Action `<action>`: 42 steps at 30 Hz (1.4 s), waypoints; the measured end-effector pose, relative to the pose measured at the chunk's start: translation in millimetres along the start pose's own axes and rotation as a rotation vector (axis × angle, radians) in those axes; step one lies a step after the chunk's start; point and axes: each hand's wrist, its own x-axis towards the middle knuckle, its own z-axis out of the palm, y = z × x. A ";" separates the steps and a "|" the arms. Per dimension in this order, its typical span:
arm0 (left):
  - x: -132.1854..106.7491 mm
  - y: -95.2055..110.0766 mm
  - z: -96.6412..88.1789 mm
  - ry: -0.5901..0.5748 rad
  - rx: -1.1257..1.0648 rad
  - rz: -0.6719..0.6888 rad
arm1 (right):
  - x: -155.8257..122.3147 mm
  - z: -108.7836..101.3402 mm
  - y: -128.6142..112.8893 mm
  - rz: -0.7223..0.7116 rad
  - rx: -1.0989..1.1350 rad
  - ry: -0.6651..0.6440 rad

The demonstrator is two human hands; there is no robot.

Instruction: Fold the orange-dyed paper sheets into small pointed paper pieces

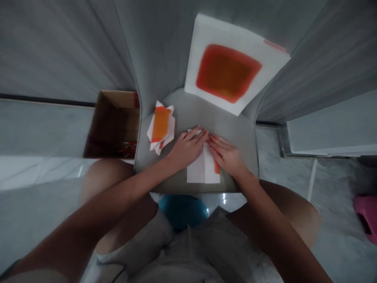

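A white sheet of paper (196,172) with an orange patch at its right side lies on the grey chair seat (179,106). A crease runs down its middle. My left hand (189,146) rests on its upper left part, fingers stretched out and pointing to the far edge. My right hand (226,154) lies over the upper right part, its fingers extended so that the tips meet those of the left hand. The paper's far edge is mostly hidden under the fingers. Left of my hands sits a small stack of folded orange and white papers (161,124).
A larger stack of white paper with an orange square (228,72) leans on the chair back. An open cardboard box (113,118) stands on the floor at left. Below the seat's near edge is a blue round object (182,212). Something pink (366,216) lies far right.
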 end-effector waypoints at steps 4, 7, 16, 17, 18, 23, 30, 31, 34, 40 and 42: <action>0.0 0.2 -0.9 -0.013 0.003 0.002 | -9.1 1.4 -5.4 0.009 -0.072 -0.035; -0.3 0.8 -1.1 -0.013 0.008 0.002 | -16.7 1.4 -8.5 0.024 -0.119 -0.050; -0.9 2.2 -0.9 -0.006 0.015 -0.010 | -35.8 -1.9 -19.4 0.115 -0.194 -0.003; -0.9 2.3 -1.0 -0.006 0.014 -0.010 | -36.8 -2.0 -21.4 0.129 -0.199 0.010; -0.9 2.5 -1.1 -0.007 0.013 -0.010 | -37.3 -2.1 -23.3 0.140 -0.202 0.021; -1.4 2.1 -2.4 -0.030 0.046 -0.004 | -36.2 -10.7 -25.0 0.161 -0.166 0.029; -1.2 4.9 -8.3 -0.086 0.059 -0.019 | -35.0 -52.2 -0.2 0.394 0.165 0.117; -1.0 6.9 -9.2 -0.087 0.053 -0.026 | -32.1 -53.6 3.2 0.448 0.178 0.155; -0.9 14.1 -10.4 -0.089 0.030 -0.023 | -16.1 -47.7 8.7 0.493 0.208 0.177; -2.9 18.8 -6.6 -0.084 -0.004 -0.017 | 20.0 -40.3 1.7 0.578 0.179 -0.012; -2.7 16.5 -7.2 -0.079 -0.032 -0.028 | 25.7 -42.3 -1.2 0.600 0.205 -0.057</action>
